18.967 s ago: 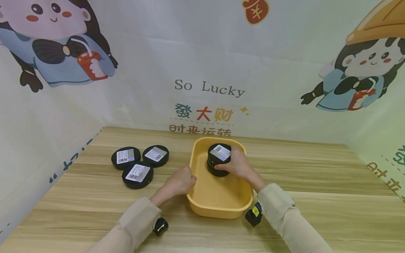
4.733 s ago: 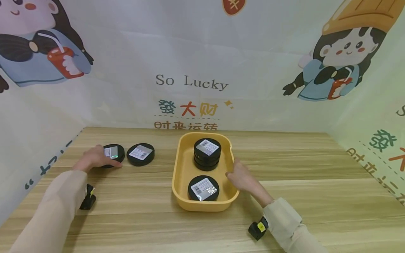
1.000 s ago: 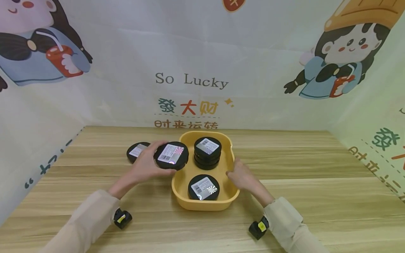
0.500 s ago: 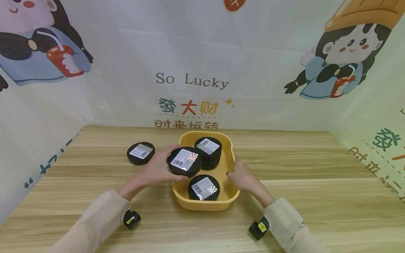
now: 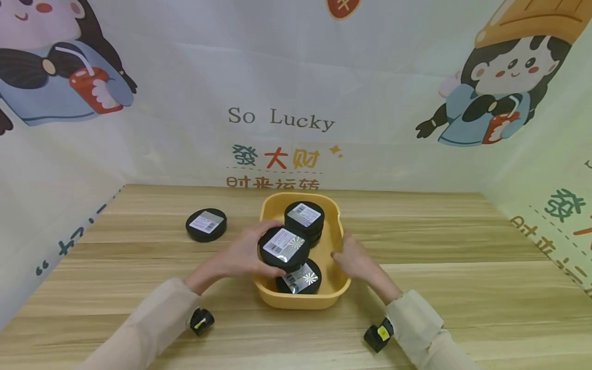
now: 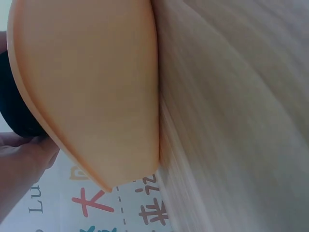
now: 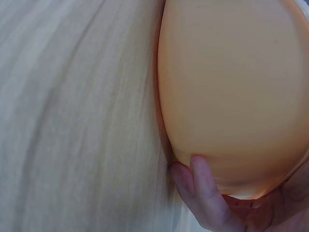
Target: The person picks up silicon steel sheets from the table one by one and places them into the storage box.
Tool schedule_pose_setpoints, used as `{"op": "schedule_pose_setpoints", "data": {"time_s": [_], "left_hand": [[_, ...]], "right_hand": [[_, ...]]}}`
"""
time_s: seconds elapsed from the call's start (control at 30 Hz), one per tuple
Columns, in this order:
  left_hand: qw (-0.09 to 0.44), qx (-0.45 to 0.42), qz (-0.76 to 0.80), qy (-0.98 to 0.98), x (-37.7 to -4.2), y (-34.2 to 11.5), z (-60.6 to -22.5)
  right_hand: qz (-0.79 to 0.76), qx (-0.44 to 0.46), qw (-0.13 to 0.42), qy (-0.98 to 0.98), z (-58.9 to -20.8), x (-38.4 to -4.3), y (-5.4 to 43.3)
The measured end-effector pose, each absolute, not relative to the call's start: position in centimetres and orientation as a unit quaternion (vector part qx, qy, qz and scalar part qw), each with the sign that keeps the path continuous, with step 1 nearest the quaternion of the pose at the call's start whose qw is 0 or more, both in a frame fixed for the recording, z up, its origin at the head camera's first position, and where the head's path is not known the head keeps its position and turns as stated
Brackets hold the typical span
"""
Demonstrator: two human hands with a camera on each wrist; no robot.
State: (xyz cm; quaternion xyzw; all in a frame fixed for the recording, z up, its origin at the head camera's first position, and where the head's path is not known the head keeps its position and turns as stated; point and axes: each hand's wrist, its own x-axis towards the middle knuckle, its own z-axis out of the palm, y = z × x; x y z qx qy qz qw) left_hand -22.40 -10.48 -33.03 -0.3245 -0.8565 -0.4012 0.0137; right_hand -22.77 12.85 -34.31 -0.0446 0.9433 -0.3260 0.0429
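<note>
My left hand grips a black, flat round case by its edge, thumb on the near side and fingers on the far side. The case is over the yellow bin, partly covering another labelled black case at the bin's near end. Behind it, a stack of black cases stands at the far end. On the bin's right side, my right hand holds the rim; the right wrist view shows fingers against the outer wall. In the left wrist view, the bin's wall hides most of the held case.
One more black round case lies on the wooden table, left of the bin. A printed cloth backdrop rises behind the table and along both sides. A wrist camera sits below the left forearm.
My left hand has carried the black case from beyond the bin's left rim rightward and nearer, over the bin. My right hand stays on the rim.
</note>
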Motion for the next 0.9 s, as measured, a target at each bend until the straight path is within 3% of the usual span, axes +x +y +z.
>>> {"op": "schedule_pose_setpoints", "data": {"time_s": [0.57,0.9], "left_hand": [[0.002,-0.392,-0.301,-0.869,-22.4,-9.2,-32.7],[-0.032,-0.408,-0.271,-0.871,-22.3,-8.7,-32.5]], "right_hand": [[-0.328,-0.048,0.034,0.943,-34.4,-22.9,12.9],[-0.314,-0.057,0.025,0.947,-34.3,-22.9,12.9]]}}
